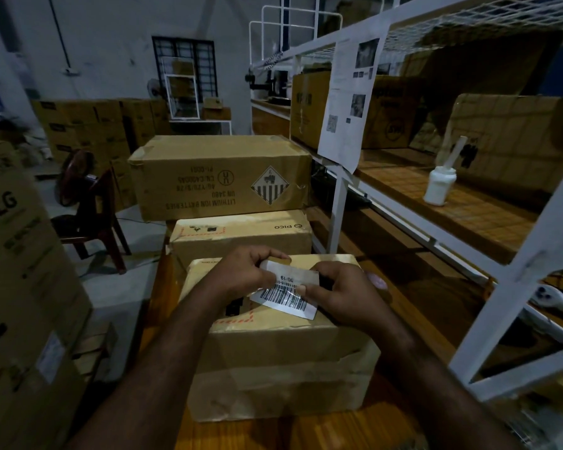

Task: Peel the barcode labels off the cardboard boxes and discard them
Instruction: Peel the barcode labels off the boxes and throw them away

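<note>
Two hands on one barcode label [283, 295], atop nearest cardboard box [273, 352], which sits on wooden tabletop [403, 319]. Left hand [244, 271]: fingers closed on label's far-left corner, which curls up off the box. Right hand [342, 295]: fingers bent and pressed at label's right edge; whether pinching it or just pinning it, can't tell. Near edge w/ barcode stripes looks flat against box top, prob. not yet free. Step judged: mid-peel, label approx. half lifted.

Risks from here:
- Label tears if pulled fast or at steep angle; adhesive under barcode end prob. holds. Would leave strip behind.
- Top paper layer of box may rip off w/ label; surface already creased, w/ clear tape along front.
- Peeled part could fold back and stick to itself or to fingers, awkward to discard.
- Box may slide if not held down.

Containers:
- Nearest box: closed, contents not visible.
- PICO box [241, 235] just behind it: closed, contents unknown.
- Lithium-battery box [218, 177] farther back, hazard diamond printed, text upside down; closed.
- White bottle [439, 186] on shelf [468, 206] to right, stick standing in its neck; contents can't tell.
- No bin or discard spot in view.
</note>
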